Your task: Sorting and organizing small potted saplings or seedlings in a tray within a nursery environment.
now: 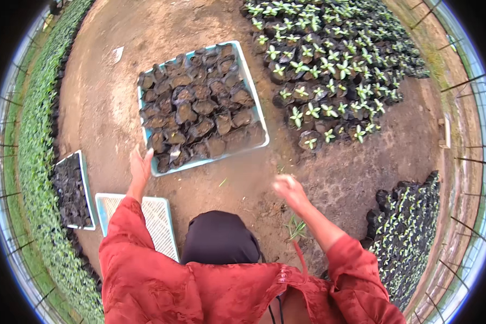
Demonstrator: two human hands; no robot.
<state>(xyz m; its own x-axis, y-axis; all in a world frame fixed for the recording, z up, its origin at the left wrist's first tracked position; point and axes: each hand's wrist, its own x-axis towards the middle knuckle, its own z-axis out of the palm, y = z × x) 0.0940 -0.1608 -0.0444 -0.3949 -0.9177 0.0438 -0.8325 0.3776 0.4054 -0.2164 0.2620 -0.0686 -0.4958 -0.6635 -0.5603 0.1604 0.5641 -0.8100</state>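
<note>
A light-blue and white plastic tray (249, 71) lies on the soil before me. Rows of black nursery bags (202, 91) filled with brown soil stand in it. My left hand (139, 168) is at the tray's near left corner, thumb and fingers apart; whether it touches the rim cannot be made out. Off the near right corner, over bare soil, is my right hand (288, 187). Motion blurs it and its fingers look bent, with no object visible in them.
Bagged seedlings (328, 69) stand in a block at the far right, more seedlings (405, 235) at the near right. At left are a slatted plastic tray (158, 218), a tray of black bags (87, 190) and a long row of green plants (40, 162). Pulled grass (295, 227) lies near my right forearm.
</note>
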